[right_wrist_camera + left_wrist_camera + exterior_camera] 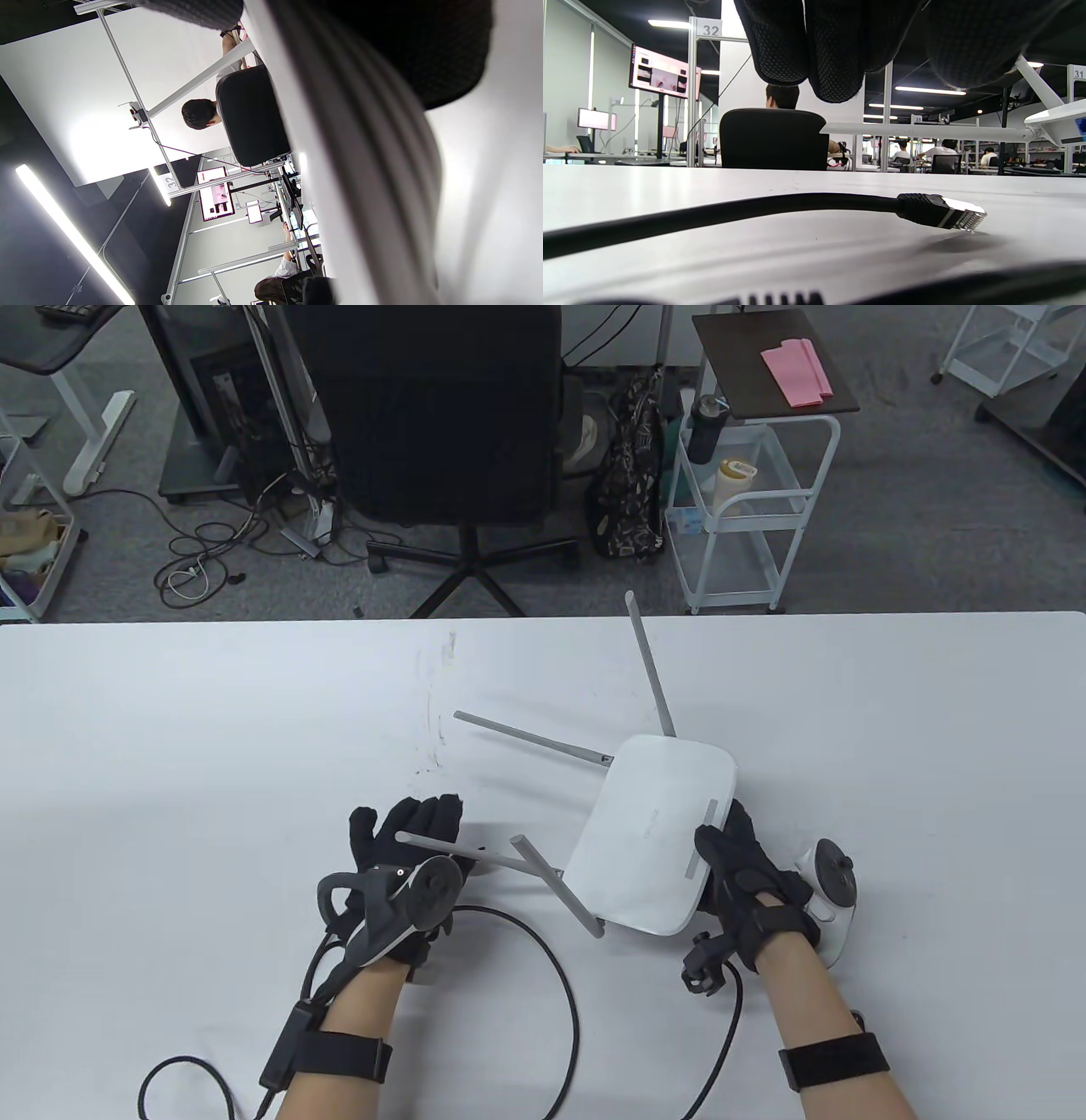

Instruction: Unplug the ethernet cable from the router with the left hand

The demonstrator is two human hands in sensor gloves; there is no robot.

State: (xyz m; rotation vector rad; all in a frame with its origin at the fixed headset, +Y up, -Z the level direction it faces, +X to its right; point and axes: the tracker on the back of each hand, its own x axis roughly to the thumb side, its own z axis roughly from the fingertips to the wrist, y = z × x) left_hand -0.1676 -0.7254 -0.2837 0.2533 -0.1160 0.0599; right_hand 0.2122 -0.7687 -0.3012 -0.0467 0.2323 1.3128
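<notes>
The white router (653, 840) is tilted on the white table (212, 729), with several grey antennas sticking out to the left and back. My right hand (721, 836) grips its near right edge; in the right wrist view the router's rim (360, 169) is a blur under my fingers (424, 42). The black ethernet cable (564, 984) loops on the table, unplugged. Its plug (946, 212) lies free on the table in the left wrist view. My left hand (416, 823) is open above it, fingers (835, 51) spread, holding nothing. One antenna (475, 853) crosses over that hand.
Beyond the table's far edge stand a black office chair (433, 415) and a white cart (747, 475). Glove wires trail from both wrists toward the table's near edge.
</notes>
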